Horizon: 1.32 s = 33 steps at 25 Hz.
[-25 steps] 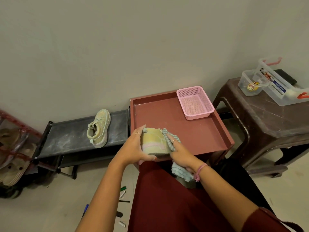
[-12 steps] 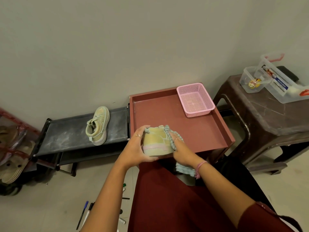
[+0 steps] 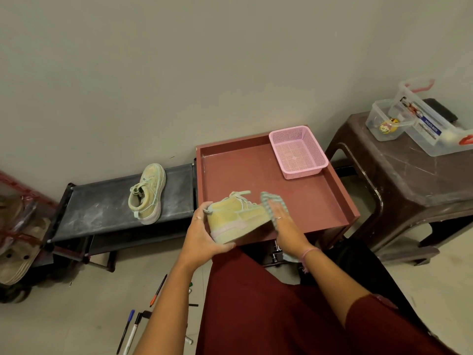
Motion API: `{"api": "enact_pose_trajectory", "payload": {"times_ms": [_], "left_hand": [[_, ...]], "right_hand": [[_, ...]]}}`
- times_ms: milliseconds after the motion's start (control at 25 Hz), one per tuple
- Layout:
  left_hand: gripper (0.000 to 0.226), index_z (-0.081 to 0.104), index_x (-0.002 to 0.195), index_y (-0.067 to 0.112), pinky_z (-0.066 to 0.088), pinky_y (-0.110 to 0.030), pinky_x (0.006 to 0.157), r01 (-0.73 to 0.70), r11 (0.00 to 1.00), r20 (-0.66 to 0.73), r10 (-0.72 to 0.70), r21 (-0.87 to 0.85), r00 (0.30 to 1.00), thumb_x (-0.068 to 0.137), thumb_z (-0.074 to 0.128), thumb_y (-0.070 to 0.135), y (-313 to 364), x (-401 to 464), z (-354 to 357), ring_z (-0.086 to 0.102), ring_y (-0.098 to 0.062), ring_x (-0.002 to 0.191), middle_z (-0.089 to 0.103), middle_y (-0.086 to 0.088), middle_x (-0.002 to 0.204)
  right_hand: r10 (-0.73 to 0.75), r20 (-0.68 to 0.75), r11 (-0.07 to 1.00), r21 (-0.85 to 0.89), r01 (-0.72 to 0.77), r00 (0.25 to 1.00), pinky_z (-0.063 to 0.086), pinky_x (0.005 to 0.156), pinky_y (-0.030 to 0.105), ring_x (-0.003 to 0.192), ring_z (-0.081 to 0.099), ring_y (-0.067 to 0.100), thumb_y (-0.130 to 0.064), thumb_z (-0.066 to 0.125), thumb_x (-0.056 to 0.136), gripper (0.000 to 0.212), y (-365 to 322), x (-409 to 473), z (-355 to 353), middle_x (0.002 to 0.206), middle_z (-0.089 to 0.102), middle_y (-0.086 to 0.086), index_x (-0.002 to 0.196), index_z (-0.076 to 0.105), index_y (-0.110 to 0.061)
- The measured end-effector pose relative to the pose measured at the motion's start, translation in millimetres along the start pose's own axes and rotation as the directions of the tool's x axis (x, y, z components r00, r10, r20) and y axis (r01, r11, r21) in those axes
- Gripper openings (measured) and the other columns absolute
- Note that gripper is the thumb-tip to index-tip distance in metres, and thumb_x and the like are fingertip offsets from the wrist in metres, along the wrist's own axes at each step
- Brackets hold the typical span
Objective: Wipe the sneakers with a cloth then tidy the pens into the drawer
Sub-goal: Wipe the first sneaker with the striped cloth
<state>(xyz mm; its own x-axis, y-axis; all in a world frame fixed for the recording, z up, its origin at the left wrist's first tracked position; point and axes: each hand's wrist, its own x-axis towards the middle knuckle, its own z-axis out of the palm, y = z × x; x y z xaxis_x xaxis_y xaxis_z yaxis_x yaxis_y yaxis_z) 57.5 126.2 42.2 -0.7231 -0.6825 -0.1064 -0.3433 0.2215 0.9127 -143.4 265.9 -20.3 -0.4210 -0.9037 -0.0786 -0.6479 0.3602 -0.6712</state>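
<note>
The left hand (image 3: 202,237) holds the heel end of a yellow-green sneaker (image 3: 236,217), with its fingers curled round the back and its thumb under the sole. The shoe now lies turned so more of its long side shows than a moment ago. The right hand (image 3: 282,221) has slid to the toe end and presses the striped cloth (image 3: 271,201) flat against it with straight fingers. The shoe hangs just over the near edge of the red tray (image 3: 307,201). The other sneaker (image 3: 148,194) lies on the black shelf (image 3: 102,208). Pens (image 3: 158,290) lie on the floor; how many is hard to tell.
</note>
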Motion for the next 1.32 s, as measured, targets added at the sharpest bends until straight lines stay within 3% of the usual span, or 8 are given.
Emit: {"api": "enact_pose_trajectory", "payload": {"times_ms": [120, 240, 360, 520, 880, 1120, 1200, 1320], "left_hand": [[0.103, 0.036, 0.130, 0.039, 0.050, -0.027, 0.096, 0.028, 0.999, -0.022, -0.028, -0.020, 0.999, 0.046, 0.094, 0.020, -4, 1, 2, 0.053, -0.009, 0.121, 0.052, 0.005, 0.130], [0.101, 0.037, 0.131, 0.033, 0.052, -0.022, 0.089, 0.025, 0.999, -0.029, -0.026, -0.044, 0.999, 0.049, 0.092, 0.009, -4, 4, 1, 0.056, -0.006, 0.115, 0.054, 0.002, 0.127], [0.098, 0.039, 0.130, 0.029, 0.056, -0.032, 0.087, 0.038, 0.997, -0.029, -0.041, -0.073, 0.999, 0.051, 0.091, 0.003, -9, 0, 0, 0.059, -0.010, 0.111, 0.056, -0.002, 0.123], [0.099, 0.038, 0.127, 0.035, 0.054, -0.036, 0.094, 0.064, 0.994, -0.038, -0.067, -0.090, 0.997, 0.049, 0.091, 0.004, -17, -8, 4, 0.058, -0.011, 0.115, 0.055, -0.003, 0.126], [0.100, 0.037, 0.129, 0.041, 0.051, -0.044, 0.098, 0.025, 1.000, -0.090, -0.024, 0.009, 0.996, 0.048, 0.091, 0.019, -19, -14, 14, 0.054, -0.017, 0.121, 0.049, -0.002, 0.131], [0.097, 0.038, 0.128, 0.039, 0.052, -0.042, 0.094, -0.063, 0.993, -0.057, 0.069, 0.097, 0.996, 0.049, 0.089, 0.015, -15, -12, 18, 0.052, -0.013, 0.117, 0.042, 0.016, 0.128], [0.096, 0.039, 0.129, 0.036, 0.052, -0.042, 0.094, -0.079, 0.991, -0.070, 0.087, 0.105, 0.994, 0.050, 0.088, 0.011, -14, -11, 24, 0.051, -0.011, 0.117, 0.041, 0.021, 0.125], [0.095, 0.038, 0.128, 0.037, 0.052, -0.042, 0.094, -0.069, 0.993, -0.110, 0.080, 0.100, 0.991, 0.050, 0.084, 0.008, -13, -9, 32, 0.049, -0.005, 0.116, 0.039, 0.023, 0.124]], "right_hand": [[0.195, 0.104, 0.966, 0.153, -0.210, 0.975, -0.004, 0.118, 0.024, 0.147, -0.005, 0.012, 0.024, 0.030, 0.072, 0.093, -4, 6, -3, 0.158, -0.005, -0.007, 0.152, 0.005, -0.015], [0.009, 0.078, 0.983, 0.184, -0.024, 0.997, -0.007, 0.113, 0.016, 0.143, -0.015, 0.005, 0.021, 0.033, 0.076, 0.091, -54, -12, 12, 0.157, -0.011, -0.008, 0.152, -0.001, -0.015], [-0.142, 0.075, 0.968, 0.218, 0.122, 0.987, -0.008, 0.113, 0.017, 0.139, -0.023, -0.001, 0.021, 0.034, 0.075, 0.096, -87, -35, 25, 0.152, -0.019, -0.017, 0.150, -0.010, -0.019], [0.033, -0.014, 0.999, 0.017, -0.033, 0.999, -0.003, 0.116, 0.023, 0.145, -0.014, 0.012, 0.021, 0.039, 0.072, 0.099, -40, -2, 23, 0.157, -0.011, -0.008, 0.152, -0.006, -0.016], [0.041, 0.425, 0.999, -0.034, -0.029, 0.904, 0.012, 0.118, 0.026, 0.143, 0.023, 0.020, 0.010, 0.041, 0.088, 0.063, 20, 80, -21, 0.154, 0.027, 0.005, 0.147, 0.029, -0.008], [0.141, 0.170, 0.988, 0.046, -0.150, 0.975, 0.034, 0.109, 0.030, 0.131, 0.041, 0.024, 0.000, 0.051, 0.085, 0.047, -15, 39, -5, 0.137, 0.047, 0.009, 0.131, 0.050, -0.008], [0.238, 0.093, 0.945, 0.206, -0.252, 0.967, 0.027, 0.113, 0.029, 0.137, 0.031, 0.020, 0.007, 0.045, 0.085, 0.058, -39, 15, -6, 0.144, 0.038, 0.005, 0.140, 0.040, -0.008], [0.108, 0.039, 0.938, 0.328, -0.114, 0.993, 0.006, 0.119, 0.028, 0.146, 0.001, 0.012, 0.016, 0.036, 0.081, 0.080, -81, -18, 0, 0.157, 0.010, -0.004, 0.152, 0.011, -0.014]]}}
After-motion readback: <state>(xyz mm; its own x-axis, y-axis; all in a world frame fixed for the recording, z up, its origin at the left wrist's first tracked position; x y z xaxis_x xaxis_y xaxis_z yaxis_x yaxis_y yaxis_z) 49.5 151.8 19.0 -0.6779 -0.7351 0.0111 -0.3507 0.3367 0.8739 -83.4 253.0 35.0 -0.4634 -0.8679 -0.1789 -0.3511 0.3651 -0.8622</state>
